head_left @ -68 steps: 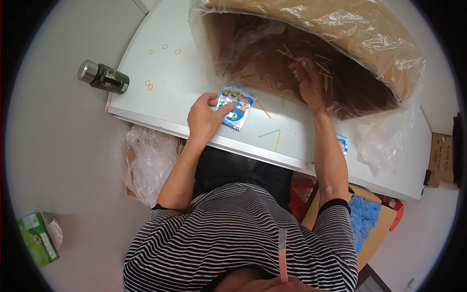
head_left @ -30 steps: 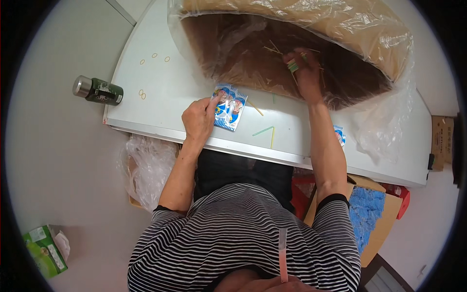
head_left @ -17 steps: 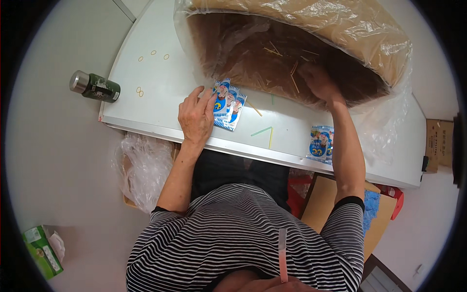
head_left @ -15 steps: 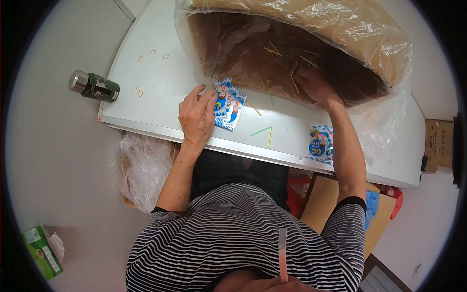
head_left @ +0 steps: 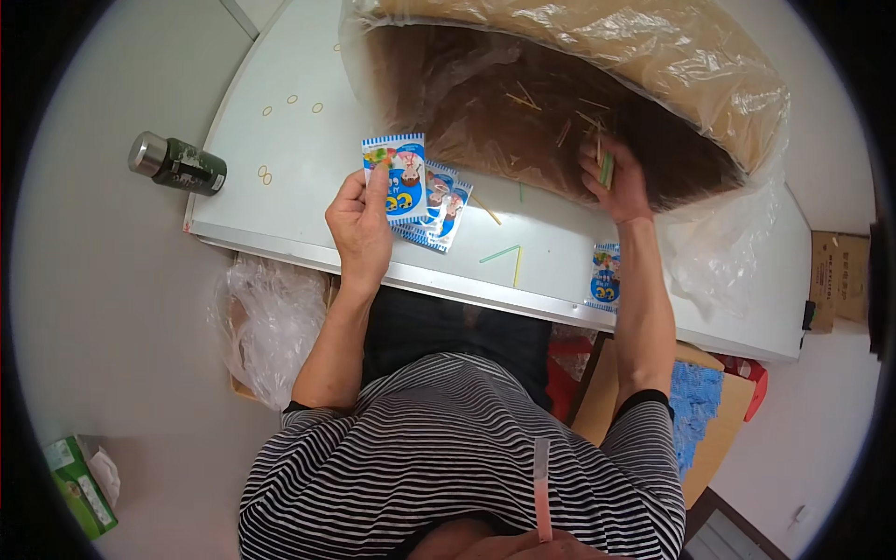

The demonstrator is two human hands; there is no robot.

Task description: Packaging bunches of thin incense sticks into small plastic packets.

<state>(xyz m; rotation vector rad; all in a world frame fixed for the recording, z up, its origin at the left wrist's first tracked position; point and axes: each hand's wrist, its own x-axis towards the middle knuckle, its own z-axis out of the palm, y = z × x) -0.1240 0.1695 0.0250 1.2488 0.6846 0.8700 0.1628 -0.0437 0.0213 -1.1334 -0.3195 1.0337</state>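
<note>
My left hand (head_left: 361, 231) holds up a blue-and-white printed packet (head_left: 405, 161), thumb across its front. Beneath it, more packets of the same kind (head_left: 450, 213) overlap on the white table (head_left: 308, 201). My right hand (head_left: 623, 189) is at the mouth of a large box with a clear plastic liner (head_left: 476, 93). Its fingers are closed around a small bunch of thin green and yellowish sticks (head_left: 607, 170). Several loose sticks (head_left: 525, 99) lie inside the box. Beside my right forearm another packet (head_left: 604, 276) rests near the table's front edge, partly covered by the arm.
Loose green and yellow sticks (head_left: 501, 253) lie on the table before me. Several thin rubber bands (head_left: 265, 175) are scattered at the left, near a dark green flask (head_left: 179, 165). Below are crumpled clear plastic (head_left: 271, 327) and a carton holding blue material (head_left: 695, 406).
My left hand has lifted one packet off the pile. My right hand has drawn back slightly from inside the box, now with a bunch of sticks in its fingers.
</note>
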